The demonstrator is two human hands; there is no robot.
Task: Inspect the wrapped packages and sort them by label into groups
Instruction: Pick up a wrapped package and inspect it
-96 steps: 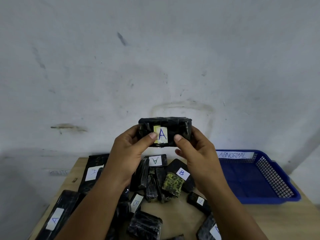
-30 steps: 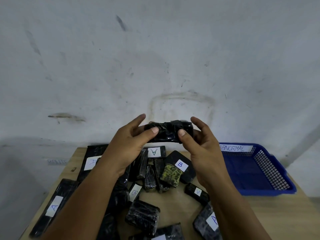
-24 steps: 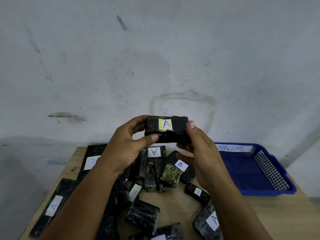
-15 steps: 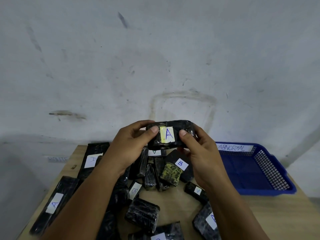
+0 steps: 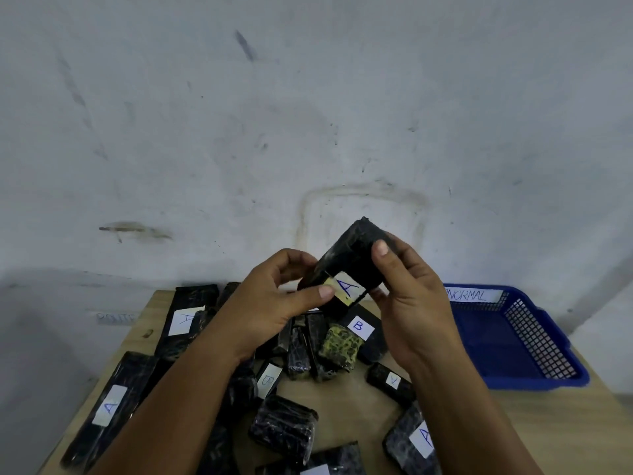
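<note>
Scuffed, stained whitish wall [image 5: 308,114] behind light wooden table [image 5: 565,433]; faint rounded-rectangle outline mark [image 5: 363,200] on wall. Lighting dim.

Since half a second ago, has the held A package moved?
Yes. The held A package has tilted, its right end now raised toward the wall stain behind.

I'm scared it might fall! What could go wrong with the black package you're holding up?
The package is tilted in the air, and the left hand and right hand pinch it mostly with fingertips, so it could slip and land on the pile below. Its A label sits slanted beside a thumb, so it might be misread. The blue basket says abnormal; dropping it there could be a sorting mistake.
</note>
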